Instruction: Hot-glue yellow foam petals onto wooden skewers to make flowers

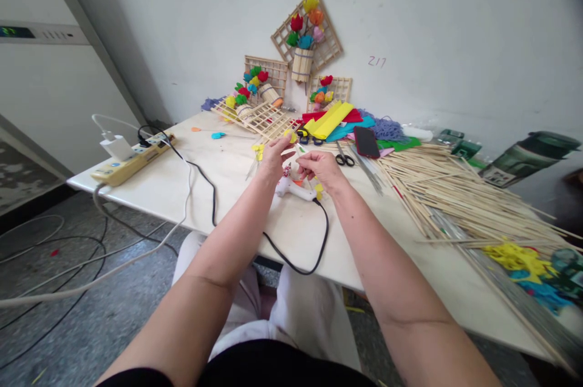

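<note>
My left hand (275, 159) is raised over the middle of the table, with its thumb and fingertips closed on a small yellow paper petal (291, 136). Close beside it, my right hand (321, 169) is pinched. What its fingertips hold is too small to make out. Something thin, white and green shows between the two hands. Below them a white glue gun (296, 190) lies on the table, its black cord looping toward the front edge. More yellow pieces (259, 152) lie left of my left hand, and another yellow bit (318, 191) is under my right hand.
Stick lattices with paper flowers (304, 41) lean on the wall. Folded crepe paper (330, 121), black-handled scissors (345, 160) and a phone (366, 142) lie beyond my hands. Wooden sticks (455, 186) cover the right side. A power strip (132, 159) sits left, with trailing cords.
</note>
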### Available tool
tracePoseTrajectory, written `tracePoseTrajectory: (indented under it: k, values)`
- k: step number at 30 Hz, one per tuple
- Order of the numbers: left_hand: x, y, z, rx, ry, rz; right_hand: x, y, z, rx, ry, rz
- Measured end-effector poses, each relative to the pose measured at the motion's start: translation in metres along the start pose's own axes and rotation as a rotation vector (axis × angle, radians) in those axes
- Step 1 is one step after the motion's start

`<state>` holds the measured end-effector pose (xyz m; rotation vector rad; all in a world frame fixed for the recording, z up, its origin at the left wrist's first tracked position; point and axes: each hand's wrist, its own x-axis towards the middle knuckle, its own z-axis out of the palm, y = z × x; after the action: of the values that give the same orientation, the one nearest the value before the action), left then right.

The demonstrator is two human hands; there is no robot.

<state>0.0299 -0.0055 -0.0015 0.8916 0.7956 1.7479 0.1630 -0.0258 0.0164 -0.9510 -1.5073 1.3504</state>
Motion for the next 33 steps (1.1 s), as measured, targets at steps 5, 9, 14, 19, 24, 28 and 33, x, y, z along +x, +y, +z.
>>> tracePoseTrajectory:
  k: [5, 9, 14, 19, 24, 28, 33]
  values:
    - [0.002, -0.001, -0.003, 0.054, 0.043, 0.019, -0.001, -0.001, 0.001, -0.066, -0.015, -0.006]
    - [0.003, -0.001, -0.005, 0.064, 0.051, 0.033, -0.001, -0.001, 0.0, -0.108, -0.017, -0.026]
    - [0.003, 0.001, -0.005, 0.084, 0.039, 0.044, -0.002, -0.005, 0.0, -0.146, -0.014, -0.026]
    - [0.002, 0.005, -0.005, 0.076, 0.017, 0.036, -0.004, -0.01, -0.002, -0.198, -0.022, -0.043]
    - [0.002, 0.005, -0.004, 0.049, 0.001, 0.02, -0.005, -0.013, -0.004, -0.247, -0.034, -0.071]
    - [0.003, 0.003, -0.005, 0.024, -0.015, -0.012, -0.003, -0.012, -0.005, -0.26, -0.021, -0.082]
    - [0.003, 0.002, -0.007, 0.081, -0.045, -0.052, 0.0, -0.007, -0.007, -0.289, 0.018, -0.104]
